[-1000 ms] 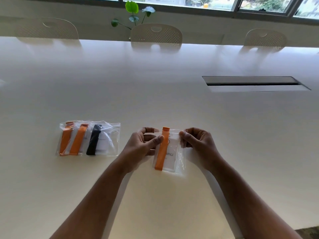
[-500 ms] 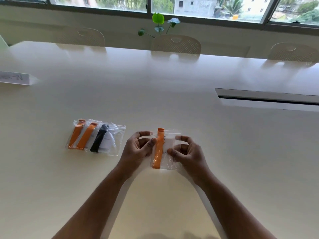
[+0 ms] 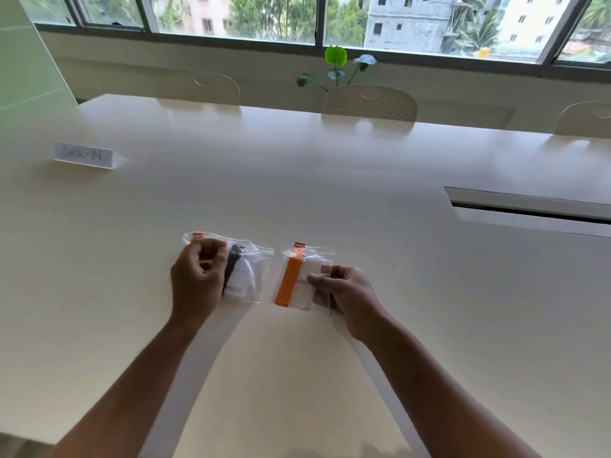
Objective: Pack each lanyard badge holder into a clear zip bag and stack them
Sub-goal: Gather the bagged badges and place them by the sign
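A clear zip bag (image 3: 314, 261) holding a badge holder with an orange lanyard (image 3: 288, 280) lies tilted just above the white table (image 3: 330, 180). My right hand (image 3: 345, 292) pinches its right side, thumb on top. To its left lies a stack of packed bags (image 3: 248, 276) with a black lanyard and orange ones showing inside. My left hand (image 3: 198, 279) is over the stack's left half with its fingers curled round the bags there, hiding most of the orange lanyards.
A folded paper name card (image 3: 84, 156) stands at the far left. A recessed cable slot (image 3: 529, 209) runs along the right. Chairs (image 3: 368, 100) line the far edge, with a small plant (image 3: 335, 66) behind them.
My left hand let go of the orange-lanyard bag and moved left onto the stack. The right hand alone now holds that bag. The camera tilted up.
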The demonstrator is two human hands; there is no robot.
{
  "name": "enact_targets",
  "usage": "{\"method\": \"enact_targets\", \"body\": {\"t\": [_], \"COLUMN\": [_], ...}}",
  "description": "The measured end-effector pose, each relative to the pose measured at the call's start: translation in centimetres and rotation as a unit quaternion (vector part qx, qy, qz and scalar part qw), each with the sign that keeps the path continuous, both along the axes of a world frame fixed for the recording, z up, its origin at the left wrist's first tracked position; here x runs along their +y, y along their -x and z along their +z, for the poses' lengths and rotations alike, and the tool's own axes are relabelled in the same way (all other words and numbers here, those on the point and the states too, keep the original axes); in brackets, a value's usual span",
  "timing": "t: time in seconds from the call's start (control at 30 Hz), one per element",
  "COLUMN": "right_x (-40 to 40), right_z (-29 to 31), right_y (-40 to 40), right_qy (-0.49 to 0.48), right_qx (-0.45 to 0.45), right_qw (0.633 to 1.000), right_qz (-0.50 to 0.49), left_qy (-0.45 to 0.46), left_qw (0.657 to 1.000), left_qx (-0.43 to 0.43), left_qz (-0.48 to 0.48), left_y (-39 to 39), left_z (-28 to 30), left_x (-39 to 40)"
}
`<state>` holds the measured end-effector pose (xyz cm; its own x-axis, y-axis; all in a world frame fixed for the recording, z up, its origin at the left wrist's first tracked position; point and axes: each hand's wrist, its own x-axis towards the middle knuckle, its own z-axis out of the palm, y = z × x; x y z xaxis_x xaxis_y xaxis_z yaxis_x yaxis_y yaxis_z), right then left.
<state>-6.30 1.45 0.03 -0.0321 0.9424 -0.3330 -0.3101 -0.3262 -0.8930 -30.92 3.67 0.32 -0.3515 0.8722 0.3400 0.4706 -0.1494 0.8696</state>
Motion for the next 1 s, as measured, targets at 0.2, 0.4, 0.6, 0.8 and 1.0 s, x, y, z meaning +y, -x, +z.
{"method": "enact_targets", "body": {"t": [0.2,0.4,0.6,0.8,1.0], "right_x": [2.5,2.9,2.7,2.8,2.6], "right_z": [0.1,0.0,0.2,-0.5,-0.4], "right_y": [5.5,7.4,9.5,11.3,10.7], "right_qy": [0.007,-0.025,-0.047,-0.009,0.022], "right_qx": [-0.077,-0.198,-0.335,-0.246,-0.174], "right_qw": [0.997,0.98,0.941,0.968,0.984], "right_qz": [-0.002,0.011,-0.014,-0.057,-0.038], "left_qy": [0.142,0.255,0.305,0.321,0.274], "left_qw": [0.981,0.957,0.941,0.913,0.909], "left_qx": [0.098,0.133,0.014,-0.14,-0.177], "left_qz": [0.092,-0.043,-0.147,-0.21,-0.26], "left_y": [8.0,11.6,11.6,11.3,10.9], "left_z": [-0.5,0.2,0.9,1.5,1.3], "left_x": [3.0,5.4,6.5,6.8,6.2]}}
